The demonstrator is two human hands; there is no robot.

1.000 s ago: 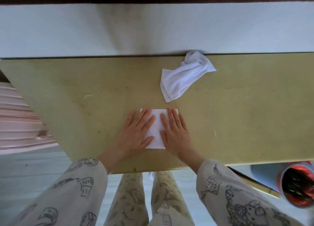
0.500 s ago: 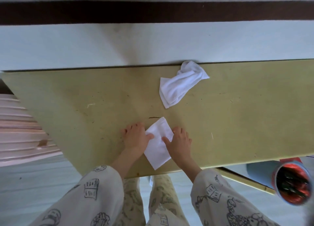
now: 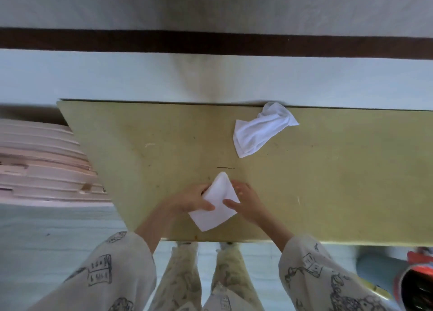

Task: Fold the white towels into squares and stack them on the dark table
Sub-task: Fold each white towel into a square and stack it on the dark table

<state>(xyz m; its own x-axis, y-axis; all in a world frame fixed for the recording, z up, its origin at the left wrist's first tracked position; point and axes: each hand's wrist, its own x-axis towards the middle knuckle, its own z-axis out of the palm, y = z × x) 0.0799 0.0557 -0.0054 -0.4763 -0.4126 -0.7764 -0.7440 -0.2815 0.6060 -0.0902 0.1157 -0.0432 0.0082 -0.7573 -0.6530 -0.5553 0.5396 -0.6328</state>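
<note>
Item one: folded towel [image 3: 214, 205], white, a compact square set cornerwise, lying at the near edge of the worktop [image 3: 339, 189], roughly midway along it, one corner pointing to the far edge and one toward us. We judge the folding of this piece finished or all but finished; the layers look flat and the edges aligned, though the underside is hidden.

Item two: left hand [image 3: 187, 200], thumb laid over the towel's left side, fingers tucked at or under its left edge. The grip is a pinch on the cloth. Right hand [image 3: 246, 201], thumb on the top face and fingers curled at the right edge; we read this too as a light hold on the towel, though the fingertips are blurred.

Step in hand, as we judge it: lifting or turning the folded square to carry it to its stacking place. No stack is in view yet.

Item three: crumpled towel [image 3: 262, 130], white, unfolded, at the far edge of the worktop, right of centre, well apart from both hands.

Next move calls for: setting the square down without letting the layers slip, then reaching to the far edge for the crumpled piece and spreading it flat.

Surroundings: pink stacked trays [image 3: 42, 160] beyond the left edge.
</note>
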